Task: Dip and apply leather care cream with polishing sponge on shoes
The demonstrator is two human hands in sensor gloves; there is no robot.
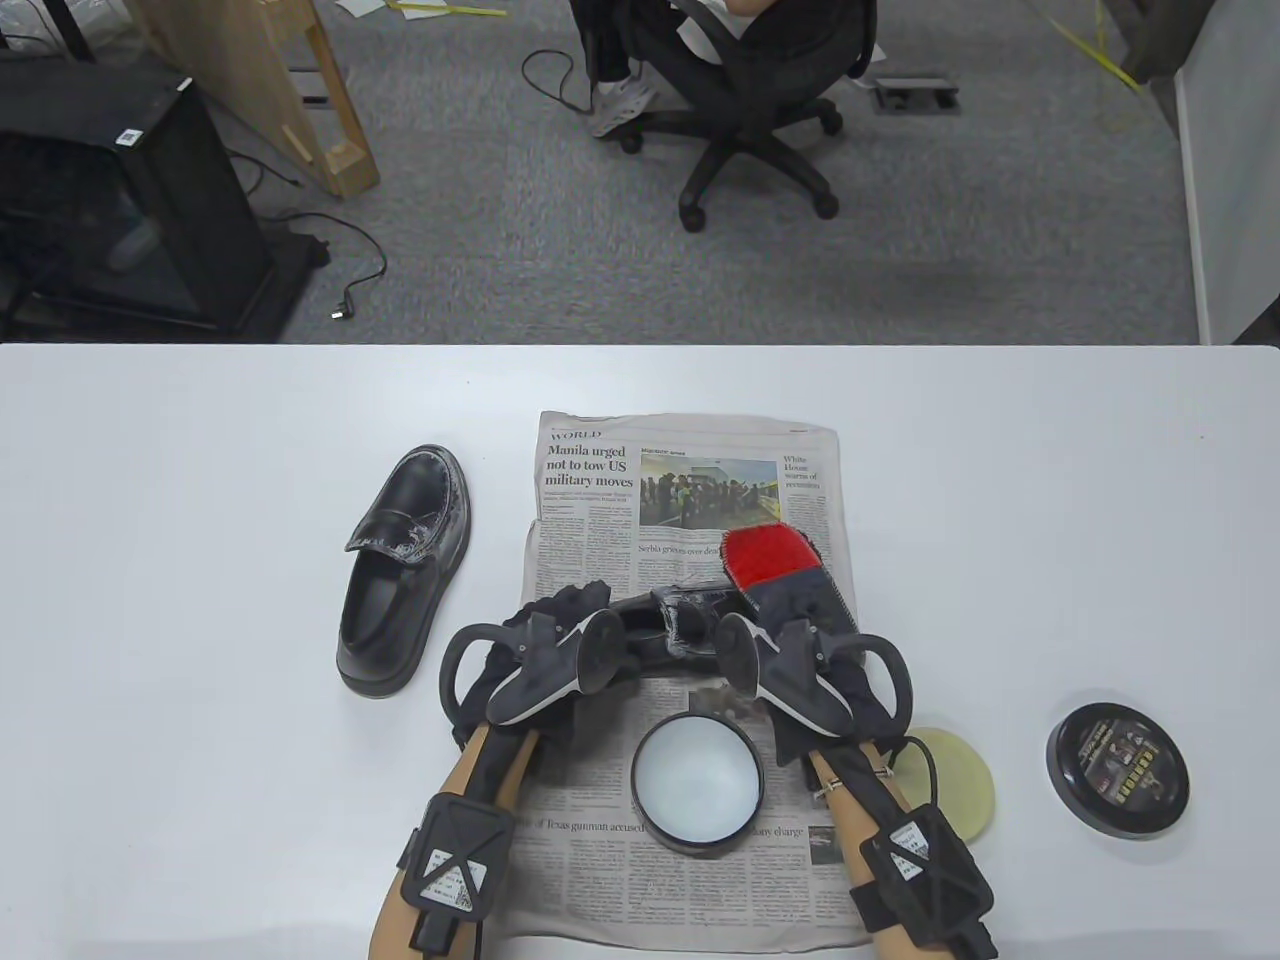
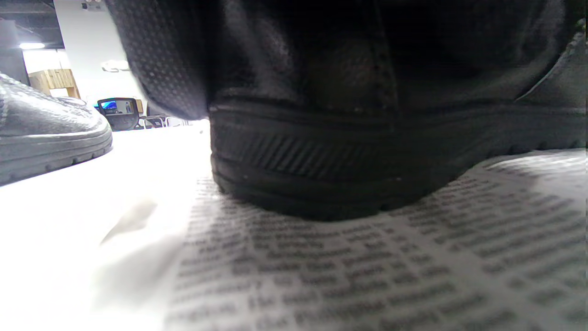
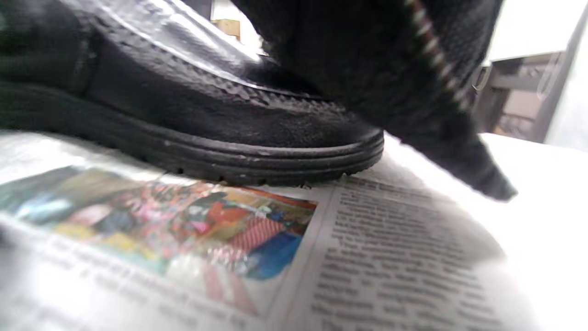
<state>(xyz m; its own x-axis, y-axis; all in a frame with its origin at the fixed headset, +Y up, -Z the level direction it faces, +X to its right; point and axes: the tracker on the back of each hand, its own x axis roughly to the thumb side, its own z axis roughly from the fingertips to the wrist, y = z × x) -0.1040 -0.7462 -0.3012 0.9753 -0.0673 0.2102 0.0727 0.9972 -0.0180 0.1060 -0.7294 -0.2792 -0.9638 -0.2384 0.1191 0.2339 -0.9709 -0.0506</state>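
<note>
Forearms: nearest the camera, both come in at the bottom edge of the table view, a strapped sensor pack on each.
Table: the white table carries everything; places below are given relative to the newspaper.
Newspaper: the newspaper lies spread at the middle of the table, under the shoe being worked on.
Spare shoe: a black loafer stands off the newspaper's left edge, whitish smears on its toe and strap; to my eye it has had cream already.
Worked shoe: the second shoe lies across the newspaper's middle, sole flat on the print in both wrist views, with pale streaks on its upper.
Left hand: the left hand is at the shoe's heel end; its grip looks closed round the heel, though the fingers are mostly hidden.
Right hand: the right hand is at the toe end, fingers bunched round a red-faced pad; I take that to be the polishing tool.
Cream tin: the open tin sits on the newspaper's near part, pale cream inside.
Lid: the black lid rests well off the newspaper's right edge.
Yellow sponge: a round yellow sponge lies just off the right edge, unused.
Progress: judged late on; one shoe creamed, the second being rubbed, spreading and finishing left.
</note>
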